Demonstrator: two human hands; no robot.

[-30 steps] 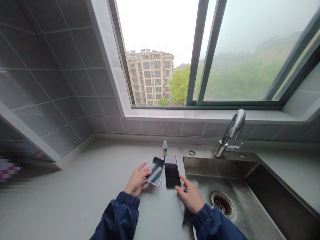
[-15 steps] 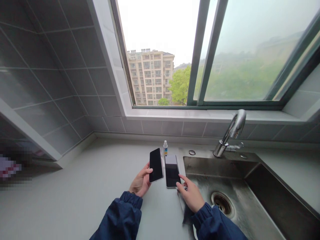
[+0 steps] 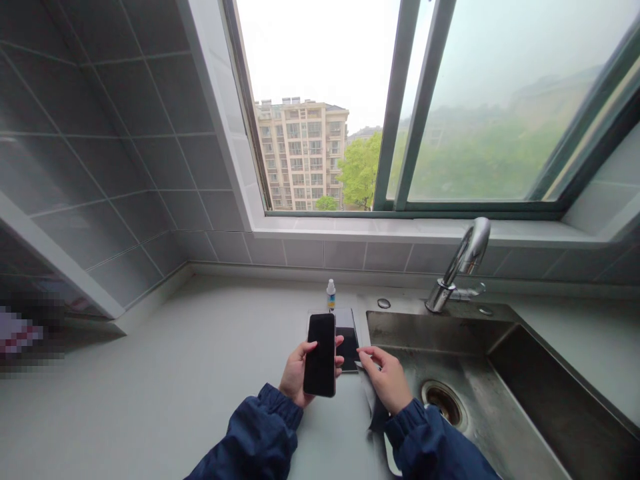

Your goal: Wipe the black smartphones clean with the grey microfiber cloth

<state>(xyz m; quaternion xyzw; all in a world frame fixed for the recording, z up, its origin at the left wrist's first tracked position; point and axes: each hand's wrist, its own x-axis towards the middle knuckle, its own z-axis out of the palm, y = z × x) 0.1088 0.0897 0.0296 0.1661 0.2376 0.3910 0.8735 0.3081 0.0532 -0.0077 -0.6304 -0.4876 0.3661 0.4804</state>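
Note:
My left hand (image 3: 296, 377) is closed around a black-screened smartphone (image 3: 320, 357), its thumb on the near side and fingertips curled round the far edge. Behind it, partly hidden, a second dark-screened phone (image 3: 349, 340) lies flat on the counter. My right hand (image 3: 387, 381) is beside that phone's right edge, thumb and fingers pinched on a thin grey cloth (image 3: 374, 405) that hangs below towards the sink edge. Just beyond the phones stands a small white bottle (image 3: 331, 295) with a coloured label.
The steel sink (image 3: 480, 393) lies to the right, with its drain (image 3: 443, 404) and a chrome faucet (image 3: 463, 263) at the back. The pale counter (image 3: 200, 373) runs to the left. A partly open window (image 3: 395, 133) is above the tiled wall.
My left hand has brought its phone nearer and to the right, now overlapping the lying phone. My right hand's fingers have drawn slightly off the lying phone's screen.

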